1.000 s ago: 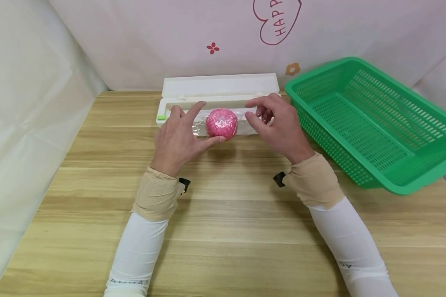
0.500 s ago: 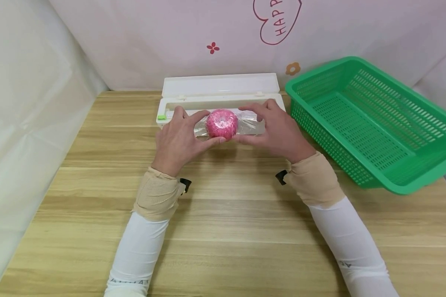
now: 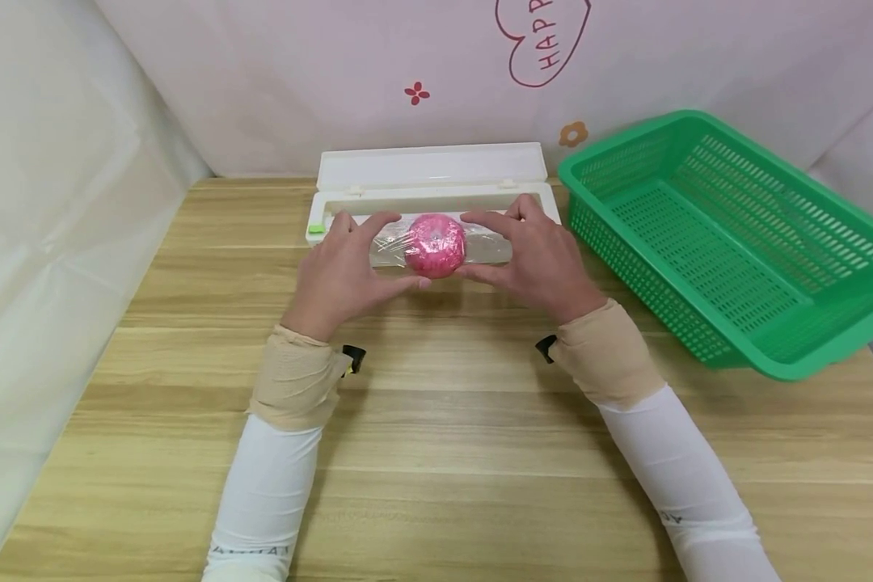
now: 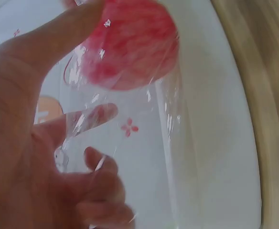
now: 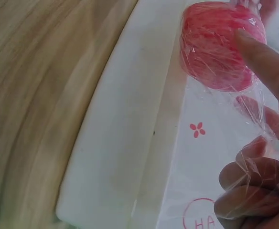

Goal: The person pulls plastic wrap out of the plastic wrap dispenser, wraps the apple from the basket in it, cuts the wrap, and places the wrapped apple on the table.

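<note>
A pink-red apple in clear cling film is held up in front of an open white cling film box. My right hand pinches the apple's right side, thumb on the near side and index finger on the far side. Its other fingers are curled behind loose film in the right wrist view. My left hand spreads thumb and index finger at the apple's left, with film stretched between them. In the left wrist view the left thumb overlaps the apple's edge.
A green slotted basket stands at the right of the wooden table. The box's raised lid leans near the patterned backdrop. A small green piece sits at the box's left end.
My right hand has come in from the right and taken hold of the apple's side. My left hand has shifted slightly left, its thumb drawing back along the apple's near edge.
</note>
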Demonstrator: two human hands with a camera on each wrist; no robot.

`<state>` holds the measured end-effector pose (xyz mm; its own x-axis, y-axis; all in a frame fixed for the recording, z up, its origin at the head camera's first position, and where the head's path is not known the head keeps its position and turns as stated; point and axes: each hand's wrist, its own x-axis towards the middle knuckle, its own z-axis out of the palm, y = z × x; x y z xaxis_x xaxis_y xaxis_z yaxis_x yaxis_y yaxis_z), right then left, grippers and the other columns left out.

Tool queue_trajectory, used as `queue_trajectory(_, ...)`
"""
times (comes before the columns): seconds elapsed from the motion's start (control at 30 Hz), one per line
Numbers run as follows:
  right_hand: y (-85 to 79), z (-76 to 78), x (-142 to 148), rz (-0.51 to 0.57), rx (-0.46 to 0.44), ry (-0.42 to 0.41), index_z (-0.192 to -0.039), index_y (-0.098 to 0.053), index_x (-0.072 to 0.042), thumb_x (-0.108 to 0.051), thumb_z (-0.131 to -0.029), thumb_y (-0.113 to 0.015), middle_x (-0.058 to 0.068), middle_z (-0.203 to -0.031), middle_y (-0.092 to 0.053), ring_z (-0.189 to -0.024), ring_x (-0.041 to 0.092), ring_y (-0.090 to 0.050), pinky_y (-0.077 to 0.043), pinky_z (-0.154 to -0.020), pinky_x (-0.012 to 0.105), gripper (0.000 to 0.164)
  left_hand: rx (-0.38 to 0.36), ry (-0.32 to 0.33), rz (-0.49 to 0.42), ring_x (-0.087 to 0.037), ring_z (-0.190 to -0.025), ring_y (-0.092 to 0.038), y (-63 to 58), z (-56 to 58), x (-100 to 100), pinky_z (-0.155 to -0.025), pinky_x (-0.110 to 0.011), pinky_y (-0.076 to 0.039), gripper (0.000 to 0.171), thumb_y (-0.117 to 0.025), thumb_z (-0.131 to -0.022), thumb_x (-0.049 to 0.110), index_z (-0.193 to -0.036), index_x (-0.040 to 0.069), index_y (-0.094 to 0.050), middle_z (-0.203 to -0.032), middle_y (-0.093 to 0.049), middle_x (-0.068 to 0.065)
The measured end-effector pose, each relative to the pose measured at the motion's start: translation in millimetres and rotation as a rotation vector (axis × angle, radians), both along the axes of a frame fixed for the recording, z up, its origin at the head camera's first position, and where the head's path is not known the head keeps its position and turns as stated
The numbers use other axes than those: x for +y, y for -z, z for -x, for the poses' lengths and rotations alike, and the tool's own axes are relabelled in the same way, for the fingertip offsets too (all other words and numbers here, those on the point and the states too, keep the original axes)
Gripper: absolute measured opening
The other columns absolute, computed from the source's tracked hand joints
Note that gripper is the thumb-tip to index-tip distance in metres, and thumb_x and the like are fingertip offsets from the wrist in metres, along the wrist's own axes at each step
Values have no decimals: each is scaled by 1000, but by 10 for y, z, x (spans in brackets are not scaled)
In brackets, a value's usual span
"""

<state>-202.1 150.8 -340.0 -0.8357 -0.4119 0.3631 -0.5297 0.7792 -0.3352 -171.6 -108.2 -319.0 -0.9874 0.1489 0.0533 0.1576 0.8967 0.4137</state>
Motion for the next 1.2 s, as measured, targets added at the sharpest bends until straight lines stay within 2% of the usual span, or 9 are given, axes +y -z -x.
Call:
queue_trajectory(0.2,11,27,-19,49,-72,-38,-141,-70,-21,-46,-81,-92,11,-95,-52,-83,24,-47,-41,-62,34,69,-149,48,-150,-31,-110,-53,-88,-14,-215,-86,-47,-55,104,-91,-78,52,-163,27,-36,-132,-44,-20)
queue_trajectory(0.27,10,34,-22,67,-85,-43,-140,-70,-19,-44,-81,-92,11,-95,-52,-84,24,-46,-39,-63,34,68,-113,85,-158,-33,-126,-46,-100,-17,-245,-99,-53,-52,104,-93,-78,45,-163,27,-36,-142,-39,-21)
queue_trajectory(0.4,17,53,-8,95,-115,-43,-140,-70,-17,-41,-81,-93,11,-94,-52,-85,24,-44,-36,-65,34,68,87,168,-35,-36,-143,-35,-64,10,-167,-115,-63,-37,102,-96,-73,48,-158,26,-43,-159,-35,-16)
queue_trajectory(0.57,43,78,24,101,-166,-48,-143,-68,-17,-39,-82,-92,12,-95,-53,-87,24,-44,-37,-67,34,68,246,203,110,-37,-142,-40,51,58,28,-109,-60,-39,103,-94,-69,60,-154,22,-48,-156,-46,-11)
queue_trajectory(0.8,39,72,39,37,-195,-42,-148,-58,-23,-47,-83,-89,12,-108,-58,-94,26,-56,-52,-68,40,76,334,192,94,-33,-132,-48,131,100,113,-100,-50,-45,82,-93,-76,54,-141,17,-60,-142,-63,-8)
queue_trajectory(0.9,24,41,51,-29,-137,-6,-153,-52,-28,-58,-80,-87,11,-110,-57,-86,26,-59,-55,-63,42,86,336,199,72,-33,-131,-49,145,97,113,-98,-51,-48,77,-94,-76,49,-138,16,-62,-140,-63,-9)
queue_trajectory(1.03,3,-4,64,-62,26,24,-150,-58,-28,-66,-73,-88,15,-115,-56,-86,28,-58,-54,-57,43,90,352,193,53,-37,-131,-49,150,80,134,-99,-53,-53,76,-95,-75,49,-136,16,-63,-142,-58,-13)
queue_trajectory(1.1,-9,-12,52,-57,91,6,-146,-61,-25,-66,-72,-89,18,-123,-57,-97,31,-60,-57,-63,47,89,357,187,51,-38,-131,-49,149,73,147,-99,-54,-54,77,-95,-74,51,-135,17,-63,-143,-56,-14)
queue_trajectory(1.2,-16,-13,15,-59,92,-40,-147,-60,-21,-62,-75,-89,20,-138,-57,-117,37,-61,-59,-83,54,87,353,184,63,-37,-132,-49,148,70,164,-98,-54,-54,78,-94,-75,53,-136,17,-62,-145,-58,-12)
